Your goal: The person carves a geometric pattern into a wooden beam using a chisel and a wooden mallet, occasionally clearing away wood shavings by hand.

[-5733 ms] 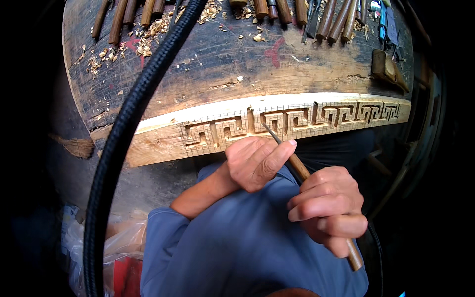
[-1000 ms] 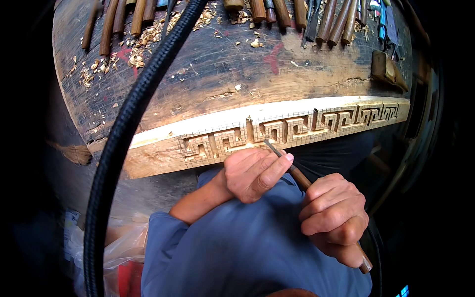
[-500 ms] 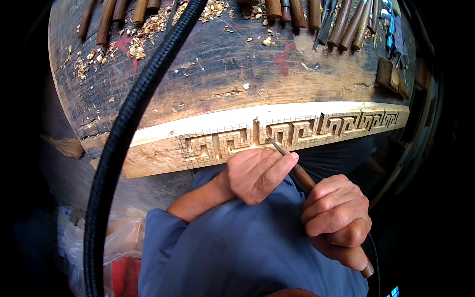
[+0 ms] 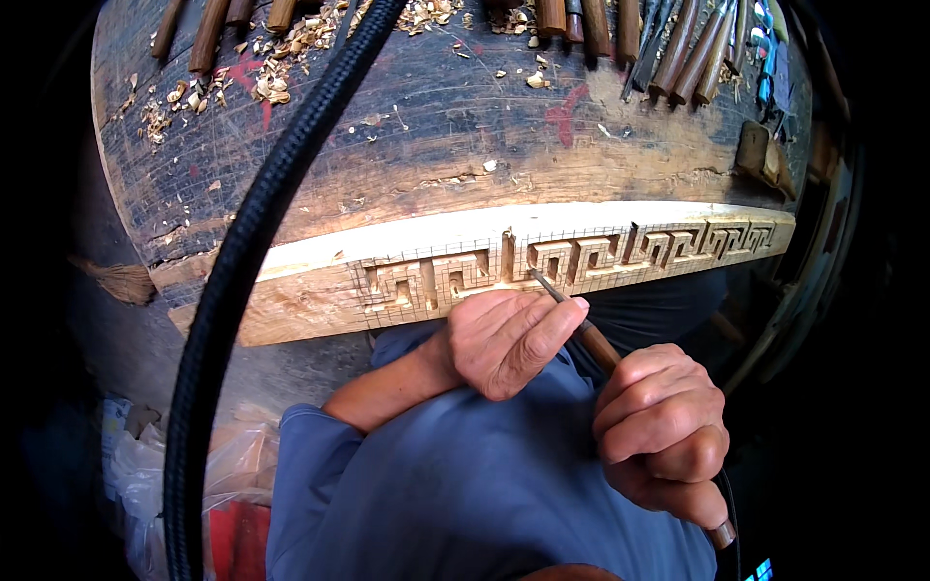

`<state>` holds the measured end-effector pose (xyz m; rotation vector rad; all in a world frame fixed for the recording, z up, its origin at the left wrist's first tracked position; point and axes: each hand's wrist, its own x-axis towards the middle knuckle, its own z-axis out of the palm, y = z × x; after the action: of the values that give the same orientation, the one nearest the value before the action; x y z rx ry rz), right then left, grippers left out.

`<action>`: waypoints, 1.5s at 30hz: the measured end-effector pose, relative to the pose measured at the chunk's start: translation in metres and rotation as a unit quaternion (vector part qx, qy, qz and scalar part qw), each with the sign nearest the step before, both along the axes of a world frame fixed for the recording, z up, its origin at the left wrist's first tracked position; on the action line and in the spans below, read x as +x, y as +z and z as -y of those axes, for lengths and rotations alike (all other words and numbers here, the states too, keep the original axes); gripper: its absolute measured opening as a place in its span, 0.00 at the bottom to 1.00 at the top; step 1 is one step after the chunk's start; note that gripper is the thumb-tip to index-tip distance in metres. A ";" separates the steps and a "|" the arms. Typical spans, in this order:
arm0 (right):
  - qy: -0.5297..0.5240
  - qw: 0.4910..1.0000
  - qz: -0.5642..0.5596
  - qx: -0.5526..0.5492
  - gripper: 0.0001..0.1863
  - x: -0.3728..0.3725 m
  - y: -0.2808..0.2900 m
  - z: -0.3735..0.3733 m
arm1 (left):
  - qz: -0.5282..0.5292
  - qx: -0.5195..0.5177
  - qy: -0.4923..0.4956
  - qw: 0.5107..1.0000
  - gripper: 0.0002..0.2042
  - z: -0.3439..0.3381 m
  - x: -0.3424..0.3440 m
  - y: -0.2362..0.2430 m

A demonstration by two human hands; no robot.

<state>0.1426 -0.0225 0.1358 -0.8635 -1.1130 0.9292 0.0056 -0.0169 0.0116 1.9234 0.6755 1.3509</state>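
Observation:
A long pale wooden board lies along the near edge of the bench, its front face pencilled with a grid and carved with a row of square key-pattern recesses. My right hand is wrapped round the brown wooden handle of a carving chisel, whose butt end sticks out below the fist. The chisel slants up to the left, its tip in a recess near the middle of the pattern. Close to the blade, my left hand has its thumb and fingers about the metal shank, its far side against the board's lower edge.
Several wooden-handled tools line the far side of the scarred bench, among wood shavings. A wooden block-like tool lies at the right. A thick black braided cable crosses the left side. Plastic bags stand at lower left.
The view has shifted slightly. Both hands keep their hold on the chisel, and its tip stays in about the same recess.

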 end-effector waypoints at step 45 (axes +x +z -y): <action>0.003 0.997 0.072 0.016 0.38 -0.015 -0.004 -0.001 | 0.013 -0.012 -0.015 1.000 0.25 -0.001 -0.004 0.003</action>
<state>0.1279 -0.0218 0.1318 -0.9129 -1.2509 0.8625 0.0013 -0.0161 0.0146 1.8866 0.6457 1.3405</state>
